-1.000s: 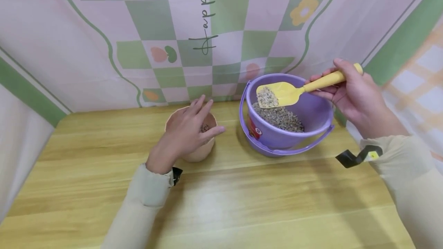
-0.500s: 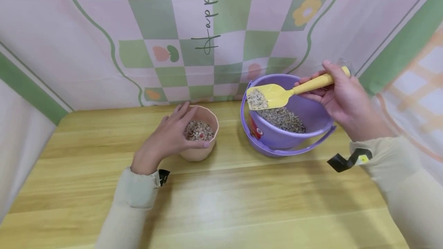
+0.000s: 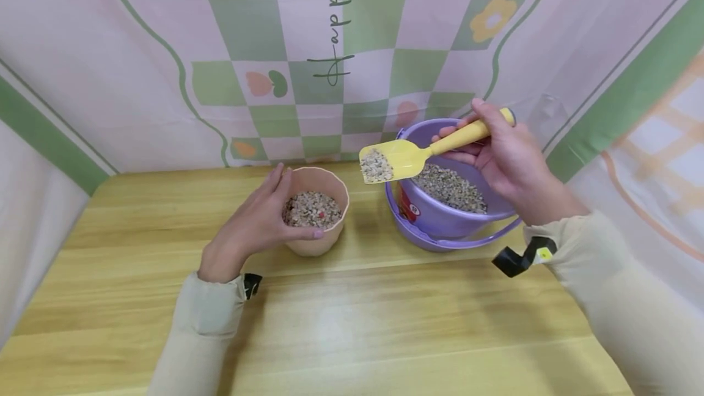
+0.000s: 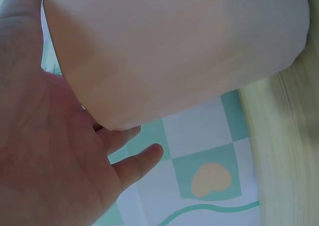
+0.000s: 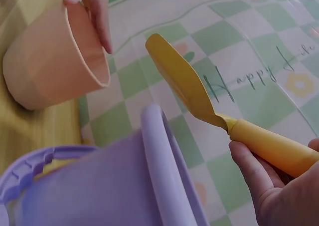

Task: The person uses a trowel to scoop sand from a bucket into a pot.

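My right hand (image 3: pixel 508 161) grips the handle of a yellow toy shovel (image 3: pixel 407 156). Pale gravel (image 3: pixel 376 165) lies on the blade, which is held level between the purple bucket (image 3: pixel 434 225) and a peach-coloured flowerpot (image 3: pixel 316 244). In the right wrist view the shovel (image 5: pixel 182 79) shows from its underside, above the bucket's rim. My left hand (image 3: pixel 247 228) holds the flowerpot from its left side, thumb along the near side and fingers at the far rim. Gravel (image 3: pixel 312 209) with a small red bit fills part of the pot. More gravel (image 3: pixel 448 188) lies in the bucket.
Both containers stand near the back of a wooden table (image 3: pixel 330 329). Behind them hangs a checked cloth (image 3: pixel 319 78) with "Happy" on it. The bucket's purple handle (image 3: pixel 467 243) hangs down at its front.
My right hand has carried the loaded shovel left, from over the bucket to beyond its left rim. The left hand has slid left from over the flowerpot's mouth to its side.
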A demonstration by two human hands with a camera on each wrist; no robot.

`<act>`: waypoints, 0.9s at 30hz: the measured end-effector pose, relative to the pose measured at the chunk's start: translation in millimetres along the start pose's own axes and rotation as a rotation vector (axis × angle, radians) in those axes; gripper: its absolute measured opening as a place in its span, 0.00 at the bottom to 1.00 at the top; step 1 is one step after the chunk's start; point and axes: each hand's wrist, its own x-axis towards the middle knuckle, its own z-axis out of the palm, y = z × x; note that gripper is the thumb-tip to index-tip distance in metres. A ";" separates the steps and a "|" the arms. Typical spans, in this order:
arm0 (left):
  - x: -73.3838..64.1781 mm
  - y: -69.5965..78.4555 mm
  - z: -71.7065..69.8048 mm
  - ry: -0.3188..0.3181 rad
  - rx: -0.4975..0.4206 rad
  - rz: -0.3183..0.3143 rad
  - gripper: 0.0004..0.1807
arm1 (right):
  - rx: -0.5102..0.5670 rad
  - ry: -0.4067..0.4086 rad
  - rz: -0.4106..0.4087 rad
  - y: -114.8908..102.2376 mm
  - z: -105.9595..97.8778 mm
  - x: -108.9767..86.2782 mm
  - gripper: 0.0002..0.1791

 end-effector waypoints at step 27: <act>-2.1 -4.5 3.5 0.032 -0.001 -0.006 0.76 | -0.344 0.074 -0.108 60.8 57.2 13.7 0.22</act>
